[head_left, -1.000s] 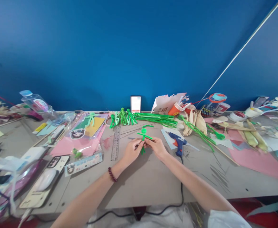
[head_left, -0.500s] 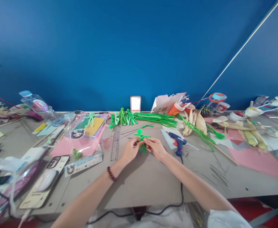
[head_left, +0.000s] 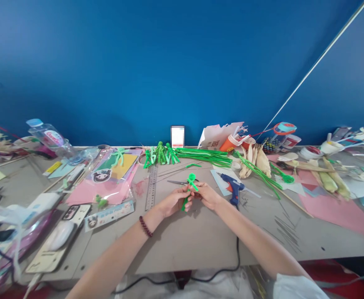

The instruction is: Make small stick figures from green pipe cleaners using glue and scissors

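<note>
A small green pipe-cleaner figure (head_left: 192, 178) with a coiled round head is held between both hands above the middle of the table. My left hand (head_left: 178, 200) pinches its lower part, and a green end sticks out below the fingers. My right hand (head_left: 207, 194) grips its side near the arms, fingers closed. Scissors (head_left: 177, 182) lie just behind the hands, their handles hidden. A short green pipe-cleaner piece (head_left: 193, 165) rests farther back. Right of the hands is a blue glue gun (head_left: 236, 185) on pale paper, its cord running to the front edge.
Several green pipe-cleaner figures (head_left: 160, 153) and a bundle of green pipe cleaners (head_left: 203, 156) lie at the back. A steel ruler (head_left: 151, 189), plastic-wrapped coloured paper (head_left: 128, 166) and a phone (head_left: 49, 257) are on the left. Corn husks (head_left: 261, 162) and pink paper (head_left: 340, 211) lie right.
The figure has tilted, its head moving right and slightly down. My left hand has shifted its grip and turned, uncovering the scissors behind. My right hand stays at the figure's side.
</note>
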Demonstrator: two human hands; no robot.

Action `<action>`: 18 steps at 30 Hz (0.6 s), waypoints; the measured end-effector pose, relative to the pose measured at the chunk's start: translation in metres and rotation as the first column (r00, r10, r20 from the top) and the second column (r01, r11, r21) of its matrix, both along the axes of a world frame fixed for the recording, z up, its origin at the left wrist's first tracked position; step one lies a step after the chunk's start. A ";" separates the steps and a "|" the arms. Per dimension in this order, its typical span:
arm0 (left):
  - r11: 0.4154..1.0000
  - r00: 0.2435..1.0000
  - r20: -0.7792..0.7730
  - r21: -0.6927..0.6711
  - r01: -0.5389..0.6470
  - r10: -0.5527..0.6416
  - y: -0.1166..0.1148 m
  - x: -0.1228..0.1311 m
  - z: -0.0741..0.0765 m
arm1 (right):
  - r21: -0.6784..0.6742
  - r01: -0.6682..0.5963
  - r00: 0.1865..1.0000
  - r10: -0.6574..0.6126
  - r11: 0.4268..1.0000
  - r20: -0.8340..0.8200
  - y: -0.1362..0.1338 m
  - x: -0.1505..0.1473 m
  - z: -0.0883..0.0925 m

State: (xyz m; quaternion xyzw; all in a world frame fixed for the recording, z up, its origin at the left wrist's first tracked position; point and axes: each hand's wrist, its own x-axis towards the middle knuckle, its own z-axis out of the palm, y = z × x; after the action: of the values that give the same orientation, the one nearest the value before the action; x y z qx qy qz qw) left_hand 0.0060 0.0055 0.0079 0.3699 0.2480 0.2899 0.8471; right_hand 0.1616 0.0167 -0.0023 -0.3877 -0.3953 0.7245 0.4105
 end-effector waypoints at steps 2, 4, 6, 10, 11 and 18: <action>0.998 0.999 0.023 -0.053 0.026 -0.024 0.000 -0.001 0.001 | 0.001 0.047 0.999 -0.047 0.999 0.015 0.000 0.000 0.002; 0.999 1.000 0.026 -0.052 0.007 -0.006 0.000 -0.001 0.001 | 0.018 0.084 0.996 -0.085 0.996 0.018 0.000 -0.002 0.005; 0.999 1.000 0.020 -0.026 -0.021 0.022 0.000 0.000 0.001 | 0.038 0.115 0.993 -0.115 0.993 0.006 -0.002 -0.004 0.007; 0.996 0.997 -0.013 0.039 -0.082 0.082 -0.001 0.002 -0.002 | 0.056 0.137 0.990 -0.136 0.989 -0.026 -0.005 -0.008 0.006; 0.993 0.994 -0.027 0.051 -0.109 0.110 -0.001 0.002 -0.003 | 0.052 0.128 0.991 -0.127 0.990 -0.032 -0.005 -0.008 0.005; 0.973 0.974 -0.097 0.130 -0.190 0.203 0.002 0.000 -0.006 | 0.047 0.054 0.998 -0.056 0.997 0.042 -0.003 -0.004 0.005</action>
State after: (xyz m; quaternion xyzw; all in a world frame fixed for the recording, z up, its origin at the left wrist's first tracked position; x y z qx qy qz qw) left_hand 0.0062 0.0075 0.0016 0.4092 0.3118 0.3660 0.7755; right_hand 0.1572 0.0133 0.0024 -0.4045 -0.4098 0.6951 0.4305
